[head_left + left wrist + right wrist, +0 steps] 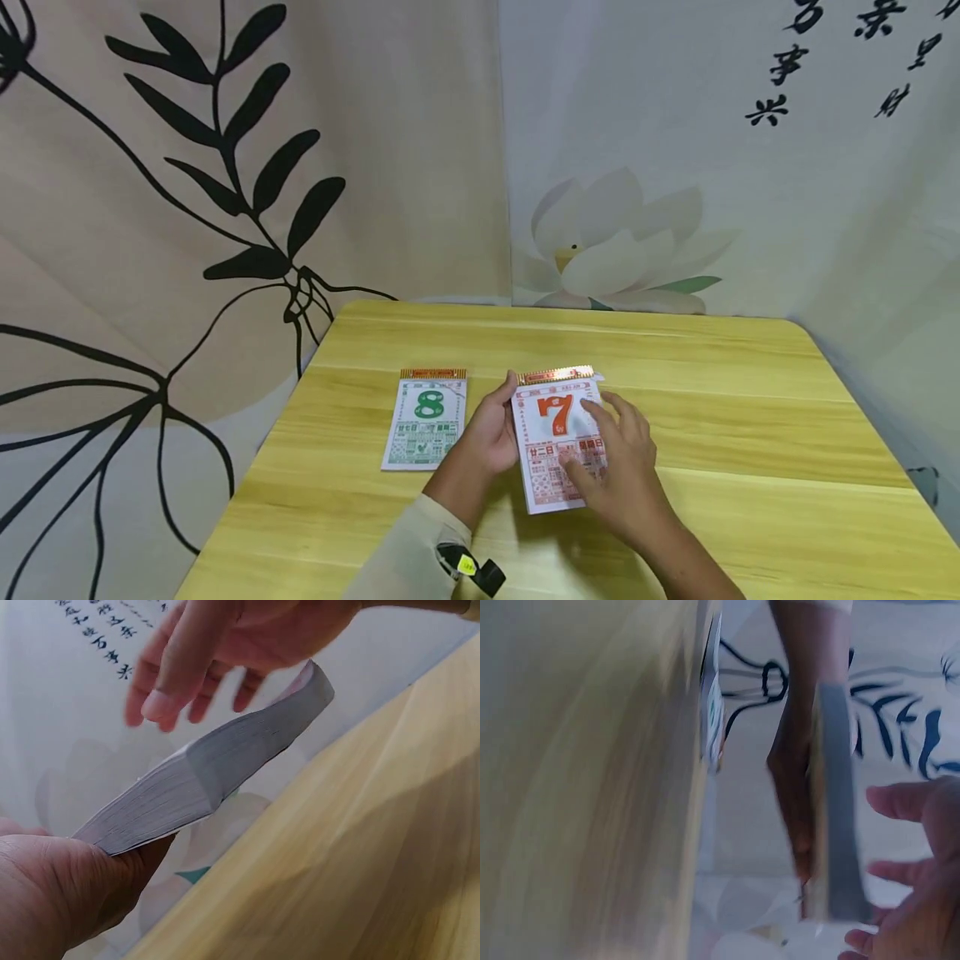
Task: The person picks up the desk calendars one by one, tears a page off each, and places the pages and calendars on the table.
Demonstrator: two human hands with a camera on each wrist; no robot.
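A thick tear-off calendar pad with a large red 7 and a shiny red-gold top strip is raised above the table. My left hand grips its left edge, with fingers underneath. In the left wrist view the pad shows its thick stack of page edges, bent near the middle, and the left hand holds one end. My right hand hovers over the pad's right side, fingers spread and relaxed. Both wrist views show the right hand apart from the pad.
A second calendar pad with a green 8 lies flat on the wooden table, left of the hands. Behind the table hang curtains printed with black leaves, a lotus and characters. A dark strap device sits on the left sleeve.
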